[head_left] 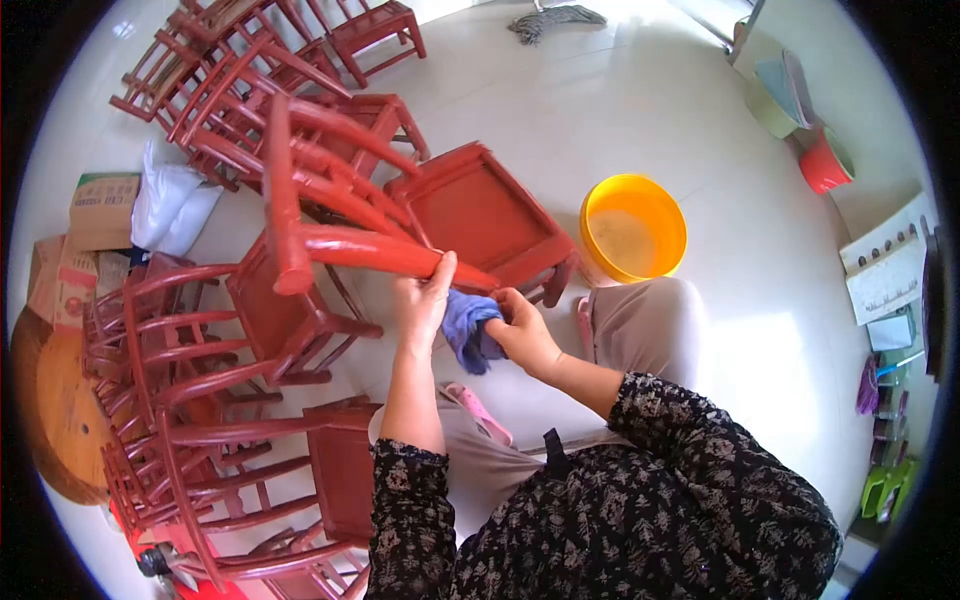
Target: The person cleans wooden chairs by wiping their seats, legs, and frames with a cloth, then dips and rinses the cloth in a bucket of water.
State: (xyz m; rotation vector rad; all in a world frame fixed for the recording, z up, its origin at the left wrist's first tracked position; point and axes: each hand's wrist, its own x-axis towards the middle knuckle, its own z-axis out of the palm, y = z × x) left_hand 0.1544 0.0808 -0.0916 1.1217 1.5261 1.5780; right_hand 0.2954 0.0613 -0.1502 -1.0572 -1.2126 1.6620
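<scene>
A red wooden chair (475, 215) stands in front of me, its backrest tilted toward the left. My left hand (425, 305) is wrapped round the lower rail of that backrest. Just right of it, my right hand (522, 335) grips a blue-purple cloth (468, 330), which hangs below the end of the rail. The fingertips of my right hand are at the rail's right end, close to the seat. Part of the cloth is hidden behind my fingers.
A yellow bucket (633, 230) stands right of the chair. More red chairs (285, 300) crowd the left side, near cardboard boxes (103, 212), a white bag (172, 205) and a round wooden top (68, 410). A grey mop (555, 20) lies at the far side.
</scene>
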